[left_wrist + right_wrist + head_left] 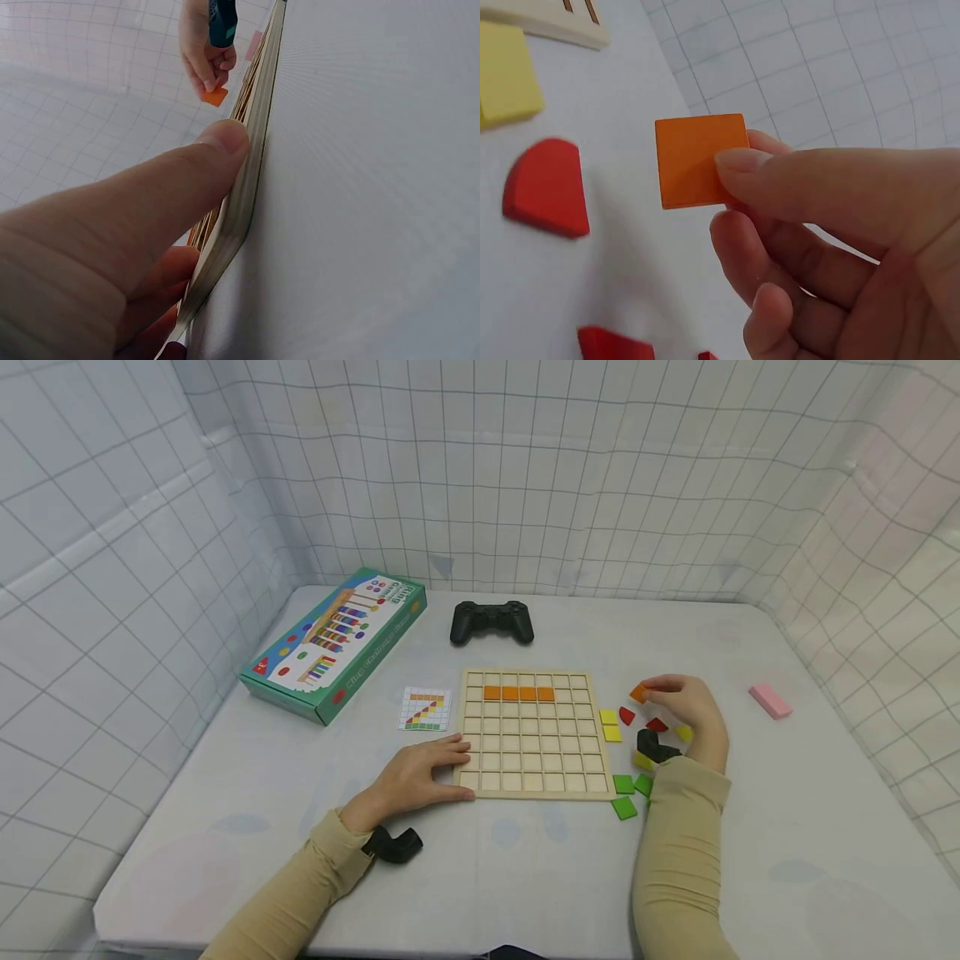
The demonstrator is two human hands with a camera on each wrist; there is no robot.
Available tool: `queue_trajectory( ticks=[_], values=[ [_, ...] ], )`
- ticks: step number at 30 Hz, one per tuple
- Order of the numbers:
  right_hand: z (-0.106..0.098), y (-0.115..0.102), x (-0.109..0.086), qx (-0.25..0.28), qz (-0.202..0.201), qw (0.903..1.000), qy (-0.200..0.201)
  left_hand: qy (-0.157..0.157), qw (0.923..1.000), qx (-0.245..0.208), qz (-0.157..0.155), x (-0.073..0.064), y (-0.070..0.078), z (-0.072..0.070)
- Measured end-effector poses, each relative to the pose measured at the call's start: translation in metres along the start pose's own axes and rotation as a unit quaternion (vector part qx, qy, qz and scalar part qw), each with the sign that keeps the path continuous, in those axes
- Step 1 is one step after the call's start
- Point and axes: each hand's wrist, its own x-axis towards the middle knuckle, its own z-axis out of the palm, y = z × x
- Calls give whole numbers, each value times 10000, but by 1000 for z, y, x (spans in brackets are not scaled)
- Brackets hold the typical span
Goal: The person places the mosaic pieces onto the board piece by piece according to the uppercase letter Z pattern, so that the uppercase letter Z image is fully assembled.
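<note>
Head view: your right hand [686, 702] pinches an orange tile [694, 161] between thumb and fingers, raised above the table [810, 827] to the right of the grid board [510, 764]. Your left hand [416, 774] is unclenched, its fingers loosely extended and touching the board's left edge, the thumb at the near-left corner. Four orange squares [519, 694] occupy adjacent cells of the second row from the far side. Red pieces [546, 187] lie near the pinched tile. You find the pattern card [425, 708] just beside the board's left edge.
</note>
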Motion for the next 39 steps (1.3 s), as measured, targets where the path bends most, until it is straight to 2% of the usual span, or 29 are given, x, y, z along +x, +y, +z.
queue_trajectory(
  ticks=[10, 19, 26, 32, 36, 39],
  values=[
    [24, -36, 14, -219, -1006, 9945, -198, -41, 10000, 0, -39, -1, 1, -1],
    [51, -57, 26, -387, -1353, 9882, -605, -13, 10000, 4, -7, 0, 2, -1],
    [69, -61, 34, -652, -1320, 9867, -691, -25, 10000, 25, 18, 0, 1, -1],
    [76, -64, 34, -892, -1272, 9858, -643, -48, 10000, 51, 23, 0, 1, -1],
    [75, -65, 32, -857, -1151, 9871, -704, -65, 10000, 58, 21, 0, 1, -1],
    [70, -64, 30, -578, -1058, 9902, -706, -61, 10000, 46, 31, 0, 1, -1]
  ],
)
